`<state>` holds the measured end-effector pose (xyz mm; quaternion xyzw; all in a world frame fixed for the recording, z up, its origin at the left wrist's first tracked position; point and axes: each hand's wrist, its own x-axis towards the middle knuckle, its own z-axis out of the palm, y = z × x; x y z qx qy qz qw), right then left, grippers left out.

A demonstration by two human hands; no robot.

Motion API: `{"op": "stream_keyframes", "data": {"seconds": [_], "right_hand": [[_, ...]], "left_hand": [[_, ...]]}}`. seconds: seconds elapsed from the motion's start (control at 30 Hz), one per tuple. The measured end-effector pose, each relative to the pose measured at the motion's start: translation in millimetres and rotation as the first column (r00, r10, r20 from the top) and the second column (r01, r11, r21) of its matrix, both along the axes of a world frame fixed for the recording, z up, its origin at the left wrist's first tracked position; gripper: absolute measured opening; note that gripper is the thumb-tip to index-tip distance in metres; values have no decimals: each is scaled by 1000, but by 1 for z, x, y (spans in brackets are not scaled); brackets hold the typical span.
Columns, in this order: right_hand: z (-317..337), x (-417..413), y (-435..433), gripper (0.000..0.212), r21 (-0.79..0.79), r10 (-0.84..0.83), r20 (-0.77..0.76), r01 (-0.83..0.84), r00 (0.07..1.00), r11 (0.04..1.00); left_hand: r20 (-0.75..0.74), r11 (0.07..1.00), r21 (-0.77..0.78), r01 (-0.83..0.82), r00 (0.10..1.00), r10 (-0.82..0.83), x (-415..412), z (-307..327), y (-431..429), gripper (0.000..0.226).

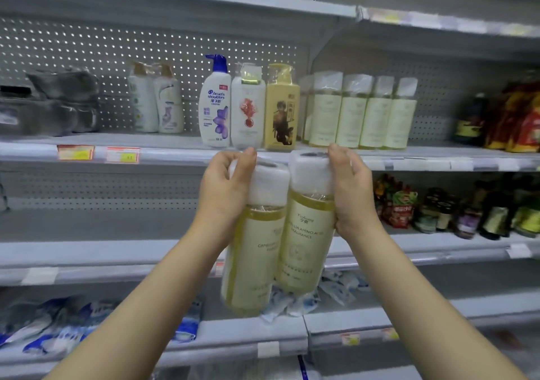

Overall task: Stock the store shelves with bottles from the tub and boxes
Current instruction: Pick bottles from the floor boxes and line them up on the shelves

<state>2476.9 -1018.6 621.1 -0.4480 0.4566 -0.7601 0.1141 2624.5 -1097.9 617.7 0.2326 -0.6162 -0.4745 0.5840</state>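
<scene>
I hold two tall yellow bottles with white caps upright in front of the shelves. My left hand point(223, 187) grips the left bottle point(254, 251) round its cap and neck. My right hand point(350, 189) grips the right bottle point(306, 239) the same way. The two bottles touch side by side, just below the front edge of the upper shelf point(175, 153). On that shelf stands a row of several matching yellow bottles point(362, 114), directly beyond my hands.
Left of the matching row stand a gold bottle point(282, 108), a white bottle point(247, 108) and a Head & Shoulders pump bottle point(215, 105). Dark sauce bottles point(473, 210) fill the right shelves. Blue and white packets point(58, 327) lie on the lower left shelf.
</scene>
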Motion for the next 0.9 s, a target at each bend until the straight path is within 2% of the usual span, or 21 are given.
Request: {"op": "stream_keyframes", "data": {"seconds": [0.1,0.17,0.23,0.33,0.4,0.53,0.73,0.83,0.9], "right_hand": [[2,0,0,21,-18,-19,5,19,1000,1000],[5,-2,2,32,-15,-24,18,24,1000,1000],[7,-5,5,43,-13,-35,36,36,999,999],[10,-13,13,48,-23,-53,64,55,997,998],[11,-21,20,51,-25,-74,58,75,996,997],[14,-45,42,58,-18,-104,23,104,994,994],[17,-115,89,26,-22,-100,-9,100,995,995],[20,-151,113,26,-27,-89,-33,88,995,996],[22,-174,126,37,-15,-82,-52,81,995,997]], "left_hand": [[2,996,-12,93,996,-93,0,4,-5,35],[-6,992,-24,125,992,-125,-4,7,-4,31],[-21,990,-16,137,990,-137,-10,11,-3,36],[-31,985,-5,175,984,-175,-22,15,2,50],[-38,979,-12,205,978,-205,-31,16,6,51],[-51,978,-15,210,976,-210,-60,17,21,24],[-109,976,14,219,970,-216,-128,17,61,23],[-118,974,29,225,968,-220,-162,18,83,29],[-112,976,28,215,971,-210,-184,18,98,32]]}}
